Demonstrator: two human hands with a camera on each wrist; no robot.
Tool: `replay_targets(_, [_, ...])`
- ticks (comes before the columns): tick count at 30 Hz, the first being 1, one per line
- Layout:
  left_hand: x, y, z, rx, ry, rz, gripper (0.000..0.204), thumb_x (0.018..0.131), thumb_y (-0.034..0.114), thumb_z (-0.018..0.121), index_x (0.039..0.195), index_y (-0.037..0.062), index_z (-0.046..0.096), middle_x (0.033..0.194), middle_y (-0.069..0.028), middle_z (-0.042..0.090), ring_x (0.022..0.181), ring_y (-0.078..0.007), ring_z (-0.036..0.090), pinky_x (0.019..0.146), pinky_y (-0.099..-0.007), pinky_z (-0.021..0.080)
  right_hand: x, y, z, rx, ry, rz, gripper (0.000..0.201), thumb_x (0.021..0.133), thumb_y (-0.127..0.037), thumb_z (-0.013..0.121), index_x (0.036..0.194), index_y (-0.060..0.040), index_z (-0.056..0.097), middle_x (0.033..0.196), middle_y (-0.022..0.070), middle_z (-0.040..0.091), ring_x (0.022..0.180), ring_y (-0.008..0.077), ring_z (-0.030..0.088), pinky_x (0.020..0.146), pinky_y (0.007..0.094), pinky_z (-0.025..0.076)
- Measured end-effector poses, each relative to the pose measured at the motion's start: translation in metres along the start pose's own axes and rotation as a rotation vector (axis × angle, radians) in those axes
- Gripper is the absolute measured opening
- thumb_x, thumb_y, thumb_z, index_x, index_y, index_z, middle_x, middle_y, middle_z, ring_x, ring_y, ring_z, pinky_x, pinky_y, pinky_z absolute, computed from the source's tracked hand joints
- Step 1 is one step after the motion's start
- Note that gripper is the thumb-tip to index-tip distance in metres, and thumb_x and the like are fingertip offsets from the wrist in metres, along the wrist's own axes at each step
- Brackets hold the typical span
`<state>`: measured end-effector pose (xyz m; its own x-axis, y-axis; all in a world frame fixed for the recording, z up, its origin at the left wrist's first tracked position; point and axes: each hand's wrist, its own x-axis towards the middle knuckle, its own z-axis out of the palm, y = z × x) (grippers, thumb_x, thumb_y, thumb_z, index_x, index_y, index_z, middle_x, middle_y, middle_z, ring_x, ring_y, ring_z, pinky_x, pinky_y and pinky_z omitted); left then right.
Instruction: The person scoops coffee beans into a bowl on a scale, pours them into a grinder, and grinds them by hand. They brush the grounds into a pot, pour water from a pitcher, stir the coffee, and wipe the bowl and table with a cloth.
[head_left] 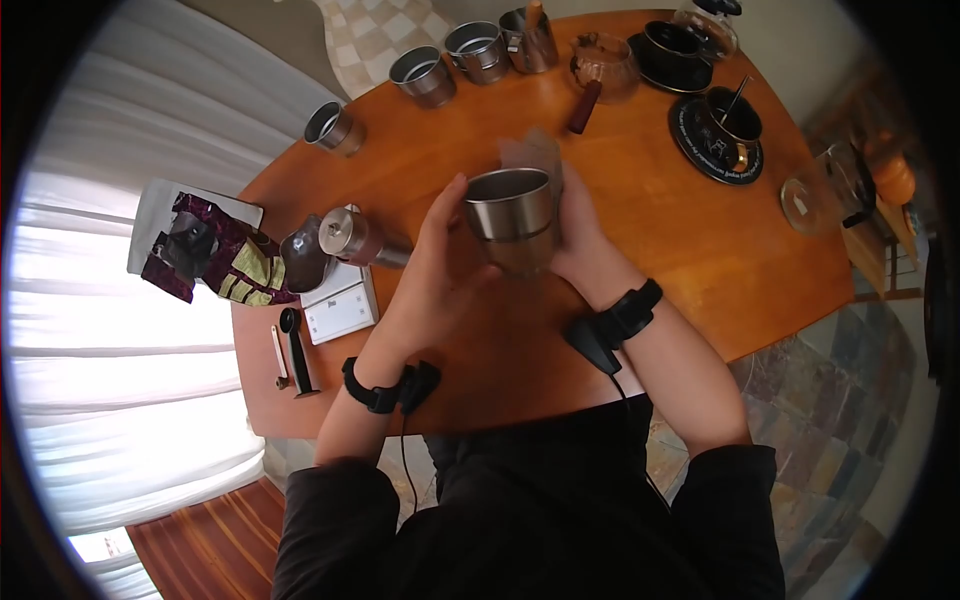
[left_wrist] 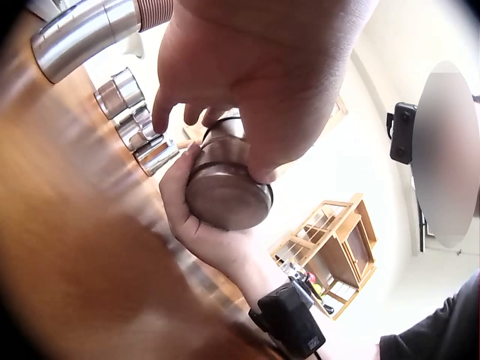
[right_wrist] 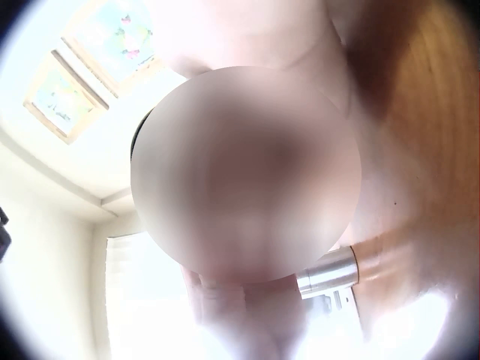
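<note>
A metal cup (head_left: 510, 205) is held above the wooden table between both hands, its rim facing up in the head view. My left hand (head_left: 432, 265) grips its left side; in the left wrist view the left thumb touches the cup (left_wrist: 229, 196). The right hand (head_left: 582, 230) is on the opposite side, its fingers curled round the cup in the left wrist view. Behind the cup, something pale and blurred near the right fingers cannot be made out. A blurred patch hides most of the right wrist view.
Several metal cups (head_left: 422, 78) line the far edge. A copper pot (head_left: 603, 68) and black cups on saucers (head_left: 715, 150) stand at the far right. At the left are a metal grinder (head_left: 350, 235), a white scale (head_left: 340, 312), a bag (head_left: 215, 250) and a black scoop (head_left: 296, 352).
</note>
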<state>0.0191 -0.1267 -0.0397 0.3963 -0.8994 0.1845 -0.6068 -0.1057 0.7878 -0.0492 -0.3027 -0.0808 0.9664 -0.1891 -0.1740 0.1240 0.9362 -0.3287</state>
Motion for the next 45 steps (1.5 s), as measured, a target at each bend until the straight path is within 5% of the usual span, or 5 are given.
replay_targets(5, [-0.002, 0.005, 0.019, -0.209, 0.148, -0.071, 0.102, 0.077, 0.008, 0.079, 0.149, 0.0013, 0.006, 0.140, -0.0227, 0.041, 0.131, -0.0320, 0.044, 0.107, -0.0388, 0.037, 0.001, 0.011, 0.005, 0.014, 0.086, -0.118, 0.045, 0.103, -0.039, 0.033, 0.130, -0.0087, 0.051, 0.112, 0.0046, 0.062, 0.103, 0.0197, 0.061, 0.092, 0.0340, 0.050])
replay_targets(10, [0.001, 0.003, 0.011, -0.304, 0.168, -0.256, 0.101, 0.084, 0.045, 0.072, 0.147, -0.0027, 0.010, 0.133, -0.0202, 0.046, 0.125, -0.0267, 0.047, 0.103, -0.0361, 0.040, 0.001, 0.008, 0.002, -0.147, -0.146, -0.046, 0.045, 0.102, -0.044, 0.040, 0.130, -0.0098, 0.049, 0.111, -0.0001, 0.058, 0.104, 0.0130, 0.057, 0.092, 0.0305, 0.048])
replay_targets(35, [-0.007, -0.002, 0.011, -0.798, 0.241, -0.264, 0.069, 0.097, 0.036, 0.057, 0.148, 0.0048, 0.023, 0.138, -0.0133, 0.042, 0.127, -0.0222, 0.043, 0.106, -0.0349, 0.036, -0.006, 0.017, 0.014, -0.099, -0.023, 0.018, 0.055, 0.102, -0.045, 0.038, 0.140, -0.0067, 0.042, 0.137, 0.0037, 0.051, 0.121, 0.0168, 0.050, 0.105, 0.0304, 0.039])
replay_targets(42, [-0.014, 0.011, -0.007, -0.567, 0.060, -0.288, 0.066, 0.091, 0.027, 0.068, 0.144, 0.0060, 0.034, 0.132, -0.0097, 0.051, 0.112, -0.0180, 0.053, 0.097, -0.0317, 0.042, 0.007, 0.013, -0.010, -0.298, -0.073, -0.003, 0.054, 0.102, -0.047, 0.037, 0.135, -0.0061, 0.048, 0.121, 0.0065, 0.060, 0.111, 0.0184, 0.059, 0.095, 0.0322, 0.049])
replay_targets(45, [-0.014, 0.020, -0.016, -0.285, -0.044, -0.182, 0.079, 0.079, 0.015, 0.078, 0.143, 0.0014, 0.033, 0.136, -0.0178, 0.049, 0.129, -0.0263, 0.047, 0.104, -0.0358, 0.041, -0.004, 0.011, 0.002, -0.369, -0.128, 0.148, 0.053, 0.101, -0.047, 0.038, 0.132, -0.0057, 0.051, 0.111, 0.0080, 0.064, 0.097, 0.0188, 0.065, 0.085, 0.0303, 0.054])
